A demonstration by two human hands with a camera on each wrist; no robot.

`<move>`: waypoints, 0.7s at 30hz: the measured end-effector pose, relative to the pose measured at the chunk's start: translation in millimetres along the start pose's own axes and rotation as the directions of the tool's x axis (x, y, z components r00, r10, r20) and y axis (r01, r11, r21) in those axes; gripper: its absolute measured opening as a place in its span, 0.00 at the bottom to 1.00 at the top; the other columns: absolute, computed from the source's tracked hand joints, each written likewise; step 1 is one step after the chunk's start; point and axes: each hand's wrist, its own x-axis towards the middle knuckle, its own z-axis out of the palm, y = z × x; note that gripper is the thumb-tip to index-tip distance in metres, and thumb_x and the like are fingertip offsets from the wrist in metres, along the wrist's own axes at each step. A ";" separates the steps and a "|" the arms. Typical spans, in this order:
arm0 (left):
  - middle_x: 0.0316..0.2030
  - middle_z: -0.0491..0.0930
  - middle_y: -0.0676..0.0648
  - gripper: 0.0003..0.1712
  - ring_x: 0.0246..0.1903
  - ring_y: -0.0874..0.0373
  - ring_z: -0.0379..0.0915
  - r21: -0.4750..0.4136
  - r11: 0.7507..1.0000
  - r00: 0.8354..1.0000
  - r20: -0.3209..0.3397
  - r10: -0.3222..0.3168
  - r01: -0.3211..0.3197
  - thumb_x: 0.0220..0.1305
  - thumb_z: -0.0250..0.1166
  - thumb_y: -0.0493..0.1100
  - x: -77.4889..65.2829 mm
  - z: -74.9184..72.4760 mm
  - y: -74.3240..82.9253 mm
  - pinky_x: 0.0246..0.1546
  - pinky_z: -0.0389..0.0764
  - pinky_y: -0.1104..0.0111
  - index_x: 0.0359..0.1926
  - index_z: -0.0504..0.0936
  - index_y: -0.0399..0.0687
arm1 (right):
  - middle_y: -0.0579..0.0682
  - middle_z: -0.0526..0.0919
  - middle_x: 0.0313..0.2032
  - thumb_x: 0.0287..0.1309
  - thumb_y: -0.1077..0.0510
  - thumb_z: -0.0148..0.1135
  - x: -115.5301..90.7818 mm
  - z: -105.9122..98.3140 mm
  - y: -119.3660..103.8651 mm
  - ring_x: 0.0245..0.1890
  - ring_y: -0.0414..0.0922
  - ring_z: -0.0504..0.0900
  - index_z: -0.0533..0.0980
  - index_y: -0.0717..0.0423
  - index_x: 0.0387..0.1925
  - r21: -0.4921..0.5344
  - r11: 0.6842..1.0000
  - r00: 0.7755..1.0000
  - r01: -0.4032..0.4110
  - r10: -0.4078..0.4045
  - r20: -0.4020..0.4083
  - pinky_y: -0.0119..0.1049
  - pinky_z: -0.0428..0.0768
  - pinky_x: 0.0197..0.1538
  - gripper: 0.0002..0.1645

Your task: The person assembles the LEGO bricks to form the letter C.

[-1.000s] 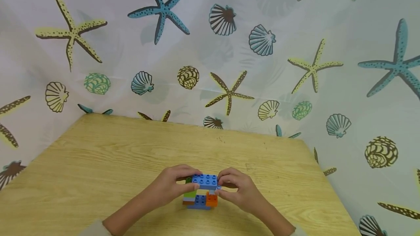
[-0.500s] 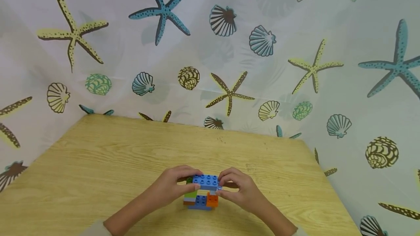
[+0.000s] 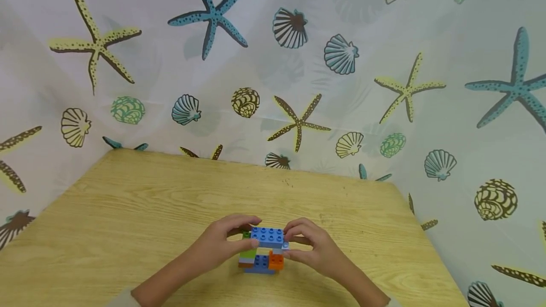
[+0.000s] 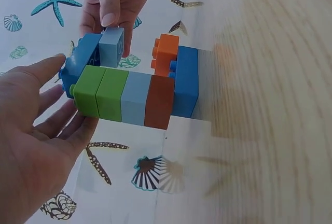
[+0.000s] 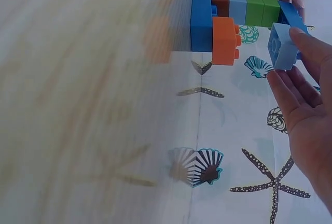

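Observation:
In the head view a toy building-block structure stands on the table. Its blue base brick (image 3: 260,271) carries an orange brick (image 3: 276,260) on the right. On the left, a stack of brown, light blue and green bricks (image 4: 111,94) rises to a long blue top brick (image 3: 267,237). A light blue brick (image 5: 281,47) hangs at that top brick's right end, apart from the orange one below. My right hand (image 3: 313,248) pinches this light blue brick between thumb and fingers. My left hand (image 3: 219,238) rests its thumb at the top brick's front, index finger raised, fingers loosely spread behind.
The wood-grain table (image 3: 170,193) runs back to a hanging cloth (image 3: 239,70) printed with starfish and shells. More of this cloth borders the table at left and right.
My left index finger has lifted off the blue top brick. My right thumb has slid slightly right and down along the light blue brick. The structure stays in place.

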 end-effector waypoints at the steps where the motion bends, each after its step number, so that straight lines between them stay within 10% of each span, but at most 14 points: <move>1: 0.60 0.79 0.49 0.25 0.57 0.51 0.78 -0.010 1.000 1.000 -0.009 0.003 -0.003 0.67 0.68 0.55 -1.5 -1.5 -1.2 0.62 0.77 0.53 0.62 0.80 0.55 | 0.60 0.77 0.53 0.60 0.65 0.69 -0.1 0.0 0.0 0.56 0.46 0.79 0.77 0.60 0.46 0.010 1.000 1.000 -0.010 0.010 0.003 0.44 0.82 0.57 0.13; 14: 0.54 0.80 0.46 0.14 0.54 0.57 0.77 -0.115 0.993 1.000 0.024 -0.012 0.015 0.67 0.69 0.48 -15.3 -9.0 -14.1 0.59 0.80 0.62 0.51 0.83 0.50 | 0.60 0.79 0.52 0.63 0.64 0.67 -1.9 0.0 1.2 0.53 0.48 0.81 0.80 0.60 0.45 -0.016 1.000 1.000 -0.026 0.026 0.013 0.53 0.81 0.55 0.10; 21: 0.54 0.81 0.44 0.17 0.55 0.48 0.79 -0.126 0.990 0.998 -0.010 -0.059 0.057 0.66 0.69 0.47 -7.5 -10.8 -18.3 0.53 0.82 0.69 0.53 0.83 0.48 | 0.58 0.80 0.55 0.65 0.60 0.66 7.6 -2.4 2.0 0.54 0.42 0.81 0.82 0.58 0.48 0.041 0.982 0.982 -0.185 0.186 -0.018 0.40 0.82 0.58 0.11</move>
